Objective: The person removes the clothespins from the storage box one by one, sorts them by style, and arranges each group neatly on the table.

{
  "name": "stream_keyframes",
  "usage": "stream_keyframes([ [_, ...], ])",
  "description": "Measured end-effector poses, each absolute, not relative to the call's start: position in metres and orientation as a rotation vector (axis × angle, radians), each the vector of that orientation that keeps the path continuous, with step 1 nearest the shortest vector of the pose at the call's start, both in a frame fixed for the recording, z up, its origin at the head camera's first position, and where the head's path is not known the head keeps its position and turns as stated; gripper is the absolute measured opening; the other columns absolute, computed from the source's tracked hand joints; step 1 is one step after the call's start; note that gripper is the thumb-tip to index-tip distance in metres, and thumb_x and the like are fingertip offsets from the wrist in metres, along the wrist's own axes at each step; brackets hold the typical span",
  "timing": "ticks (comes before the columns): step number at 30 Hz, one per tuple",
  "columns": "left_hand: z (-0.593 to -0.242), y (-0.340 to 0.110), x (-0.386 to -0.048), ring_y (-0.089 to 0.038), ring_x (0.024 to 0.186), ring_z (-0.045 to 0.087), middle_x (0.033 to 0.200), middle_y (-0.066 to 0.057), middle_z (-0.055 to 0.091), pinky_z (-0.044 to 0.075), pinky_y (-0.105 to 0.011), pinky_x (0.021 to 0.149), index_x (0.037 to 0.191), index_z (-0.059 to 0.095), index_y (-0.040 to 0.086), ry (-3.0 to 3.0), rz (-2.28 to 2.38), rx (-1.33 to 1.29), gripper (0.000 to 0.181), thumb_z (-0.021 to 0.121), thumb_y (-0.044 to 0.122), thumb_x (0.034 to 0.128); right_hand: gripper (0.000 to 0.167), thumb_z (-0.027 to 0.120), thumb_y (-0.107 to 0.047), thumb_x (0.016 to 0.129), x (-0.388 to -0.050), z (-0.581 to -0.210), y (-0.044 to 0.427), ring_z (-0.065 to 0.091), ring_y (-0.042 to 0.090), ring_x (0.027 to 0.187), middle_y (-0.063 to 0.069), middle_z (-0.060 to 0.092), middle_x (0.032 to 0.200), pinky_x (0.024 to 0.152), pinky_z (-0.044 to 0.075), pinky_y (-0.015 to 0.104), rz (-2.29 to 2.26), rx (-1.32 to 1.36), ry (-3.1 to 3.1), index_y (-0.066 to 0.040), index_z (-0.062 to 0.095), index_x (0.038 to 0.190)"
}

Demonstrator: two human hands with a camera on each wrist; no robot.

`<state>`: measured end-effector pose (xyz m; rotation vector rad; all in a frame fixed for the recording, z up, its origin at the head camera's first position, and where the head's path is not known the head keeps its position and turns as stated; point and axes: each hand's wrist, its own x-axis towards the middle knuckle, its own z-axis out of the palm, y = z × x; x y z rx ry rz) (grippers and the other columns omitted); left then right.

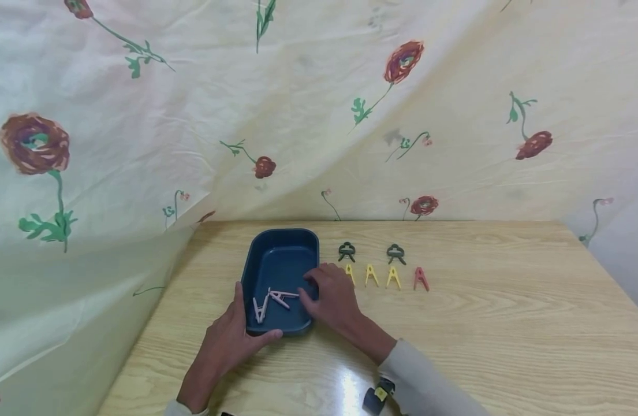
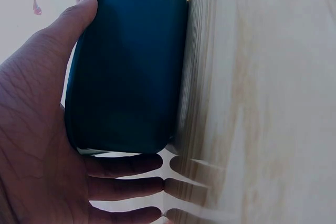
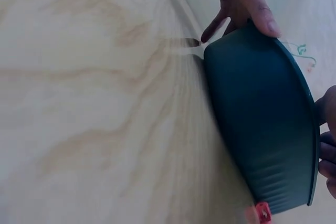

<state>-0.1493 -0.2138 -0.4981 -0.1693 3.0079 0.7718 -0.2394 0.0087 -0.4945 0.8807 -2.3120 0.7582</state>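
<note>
A dark blue tray stands on the table with two pale pink A-shaped clips, a left one and a right one, at its near end. My left hand spans the tray's near left corner, its thumb at the rim and its straight fingers along the outer side; the left wrist view shows those fingers extended. Over the right rim reaches my right hand, thumb and forefinger apart inside the tray. The thumb tip is close to the right pink clip; whether they touch, I cannot tell.
Right of the tray lie two dark green clips, three yellow clips and a red clip. A flowered cloth hangs behind the wooden table and along its left side.
</note>
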Motion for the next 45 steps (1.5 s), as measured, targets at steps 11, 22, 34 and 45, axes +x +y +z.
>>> stream_keyframes([
  [11,-0.499,-0.210,-0.150,-0.046,0.134,0.043,0.161,-0.025,0.022,0.040,-0.061,0.101,0.159,-0.005,0.006,3.000,0.763,-0.163,0.136,0.062,0.085,0.0707,0.025,0.074,-0.031,0.088,-0.243,-0.477,-0.009,0.061,0.019,0.089,0.002,0.071,0.095,0.087,0.044,0.040,0.421,1.016,-2.652,-0.011,0.075,0.103],
  [22,-0.497,-0.214,-0.149,-0.048,0.133,0.043,0.160,-0.026,0.023,0.039,-0.063,0.101,0.159,-0.006,0.006,3.011,0.759,-0.158,0.136,0.062,0.084,0.0712,0.011,0.068,-0.021,0.092,-0.249,-0.466,-0.031,0.061,0.019,0.084,0.000,0.066,0.079,0.094,0.043,0.043,0.063,1.054,-2.927,-0.014,0.070,0.084],
  [34,-0.498,-0.213,-0.148,-0.049,0.135,0.041,0.160,-0.026,0.021,0.038,-0.064,0.101,0.159,-0.006,0.006,2.995,0.756,-0.174,0.136,0.061,0.085,0.0709,0.012,0.066,-0.023,0.096,-0.250,-0.476,-0.038,0.061,0.017,0.078,0.002,0.068,0.082,0.094,0.044,0.043,-0.001,1.034,-2.943,-0.012,0.072,0.098],
  [45,-0.497,-0.213,-0.148,-0.048,0.134,0.042,0.160,-0.028,0.022,0.040,-0.063,0.100,0.159,-0.006,0.005,3.008,0.739,-0.161,0.136,0.060,0.086,0.0711,0.011,0.068,-0.022,0.095,-0.251,-0.475,-0.037,0.058,0.015,0.071,0.000,0.064,0.072,0.091,0.045,0.041,0.024,1.037,-2.918,-0.013,0.070,0.089],
])
